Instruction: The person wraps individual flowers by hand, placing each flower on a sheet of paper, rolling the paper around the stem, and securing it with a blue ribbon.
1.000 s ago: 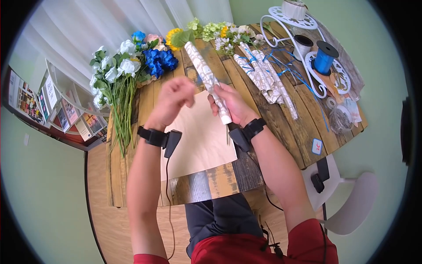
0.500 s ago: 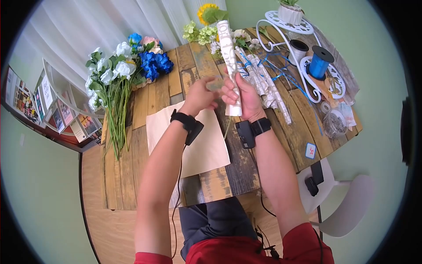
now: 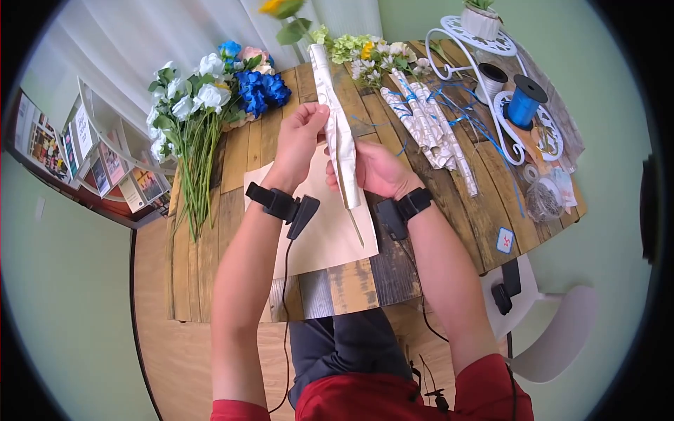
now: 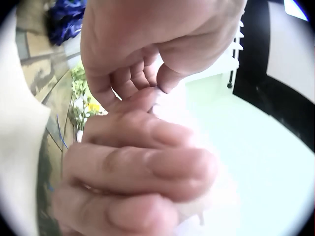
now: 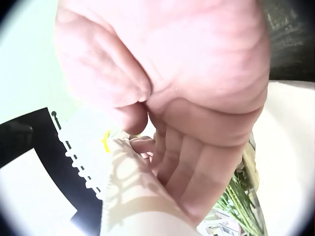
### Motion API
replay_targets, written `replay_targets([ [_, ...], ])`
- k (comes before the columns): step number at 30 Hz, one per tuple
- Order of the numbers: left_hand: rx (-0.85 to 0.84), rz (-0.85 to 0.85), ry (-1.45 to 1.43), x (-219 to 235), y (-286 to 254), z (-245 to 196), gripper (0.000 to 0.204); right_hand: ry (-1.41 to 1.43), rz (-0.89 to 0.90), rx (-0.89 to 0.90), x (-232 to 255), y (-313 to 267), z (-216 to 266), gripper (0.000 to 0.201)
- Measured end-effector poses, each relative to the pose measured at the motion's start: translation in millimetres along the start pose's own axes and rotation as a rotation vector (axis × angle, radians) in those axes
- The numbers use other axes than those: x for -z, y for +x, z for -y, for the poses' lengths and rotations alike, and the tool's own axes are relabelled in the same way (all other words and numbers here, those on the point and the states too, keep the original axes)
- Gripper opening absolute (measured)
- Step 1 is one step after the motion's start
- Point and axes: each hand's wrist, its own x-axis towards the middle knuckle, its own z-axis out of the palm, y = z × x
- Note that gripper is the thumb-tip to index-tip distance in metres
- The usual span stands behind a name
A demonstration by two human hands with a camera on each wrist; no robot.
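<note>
A sunflower [image 3: 284, 8], its stem wrapped in a roll of white patterned paper [image 3: 330, 105], tilts over the table in both hands. My right hand [image 3: 379, 168] holds the lower half of the roll, fingers behind it. At the roll's left edge, higher up, my left hand [image 3: 298, 137] pinches with thumb and fingertips; I cannot tell if ribbon is in that pinch. A thin blue ribbon [image 3: 366, 123] shows just right of the roll. The bare stem [image 3: 358, 228] sticks out below. In the left wrist view, curled right fingers [image 4: 142, 167] hide much of the roll.
A beige sheet [image 3: 316, 245] lies under the hands. White roses [image 3: 203, 95] and blue flowers [image 3: 263, 91] lie at left. At right are paper-wrapped flowers [image 3: 435, 137] tied with blue ribbon, a blue ribbon spool [image 3: 523, 105], a white metal stand [image 3: 509, 144] and a small card [image 3: 504, 240].
The wrapped sunflower swung right and upright, then back left, now tilted with its stem showing below. My left hand, at first apart from the roll, now has its fingertips at the roll's edge.
</note>
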Motion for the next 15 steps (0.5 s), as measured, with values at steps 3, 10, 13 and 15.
replay_targets([
  [3, -0.076, -0.163, 0.192, 9, -4, 1, 0.018, 0.027, -0.062, 0.032, 16, 9, -4, 0.045],
  [10, 0.009, -0.096, 0.312, 10, -25, 28, 0.017, -0.365, -0.32, 0.287, 2, 12, -10, 0.035],
  [13, 0.059, 0.006, 0.46, 14, -39, 34, 0.02, -0.204, -0.378, 0.372, 18, 15, -11, 0.033],
  [15, 0.116, 0.048, 0.576, 12, -50, 32, 0.025, -0.147, -0.376, 0.383, 25, 15, -10, 0.029],
])
